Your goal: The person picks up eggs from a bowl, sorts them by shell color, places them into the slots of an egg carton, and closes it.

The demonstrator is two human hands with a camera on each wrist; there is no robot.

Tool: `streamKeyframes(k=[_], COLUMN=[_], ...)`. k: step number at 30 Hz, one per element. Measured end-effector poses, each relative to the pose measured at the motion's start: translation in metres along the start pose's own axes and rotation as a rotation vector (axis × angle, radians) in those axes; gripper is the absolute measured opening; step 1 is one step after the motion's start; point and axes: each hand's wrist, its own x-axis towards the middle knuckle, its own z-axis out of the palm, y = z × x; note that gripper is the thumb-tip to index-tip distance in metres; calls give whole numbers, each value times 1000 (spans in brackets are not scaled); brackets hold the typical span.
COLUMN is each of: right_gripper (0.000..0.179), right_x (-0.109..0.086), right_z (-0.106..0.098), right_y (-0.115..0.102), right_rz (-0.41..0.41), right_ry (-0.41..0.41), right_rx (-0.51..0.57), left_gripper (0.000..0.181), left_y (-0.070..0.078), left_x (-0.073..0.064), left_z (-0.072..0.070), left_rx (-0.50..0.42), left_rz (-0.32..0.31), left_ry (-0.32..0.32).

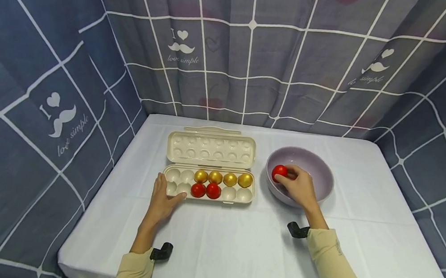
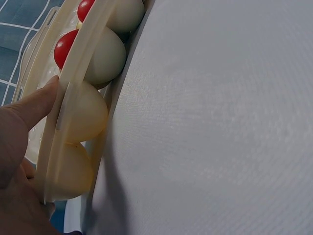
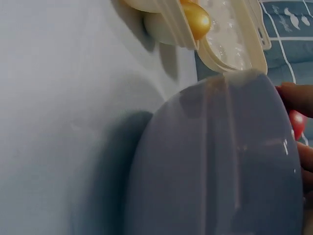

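Note:
A cream plastic egg carton (image 1: 207, 200) lies with its lid (image 1: 211, 149) folded back. Several shiny golden eggs (image 1: 230, 179) sit along its back row. Two red eggs (image 1: 213, 190) fill middle cups of the front row. My left hand (image 1: 162, 202) grips the carton's front left corner, thumb (image 2: 41, 100) over the front rim and fingers along the left end. Over the purple bowl (image 1: 320, 173), my right hand (image 1: 300, 186) pinches another red egg (image 1: 279, 172) between thumb and fingers, near the bowl's left side. In the right wrist view the bowl wall (image 3: 220, 161) hides much of that egg (image 3: 297, 123).
A white cloth (image 1: 232, 252) covers the table. Grey checked curtains (image 1: 230, 68) hang behind it and on both sides. Each wrist wears a small black camera (image 1: 161, 251). The bowl stands just right of the carton, with a narrow strip of cloth between them.

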Motion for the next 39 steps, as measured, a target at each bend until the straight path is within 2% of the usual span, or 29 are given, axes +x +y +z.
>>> streamKeyframes(k=[5,8,15,24,30,35,39], right_gripper=[40,39,44,38,35,36,38], right_x=[-7,-11,-20,-26,-31,-34,-35], right_z=[10,19,49,101,121,129,133], right_y=[-10,-17,-29,-43,-42,-38,-37], right_rz=[-66,-98,-102,-278,-259,-228,-249], right_ry=[92,112,39,-74,-123,-122,-125], right_rx=[102,167,283,192,102,25,-45], left_gripper=[107,107,108,108,108,108,107], left_y=[-1,-2,-2,-3,-2,-1,-1], left_x=[0,0,-1,-1,-1,0,0], left_z=[-1,-1,-1,-1,-1,0,-1], left_rx=[-2,1,-4,-16,-15,-15,-13], left_rz=[8,16,14,34,11,17,23], left_ry=[7,12,10,22,16,12,15])
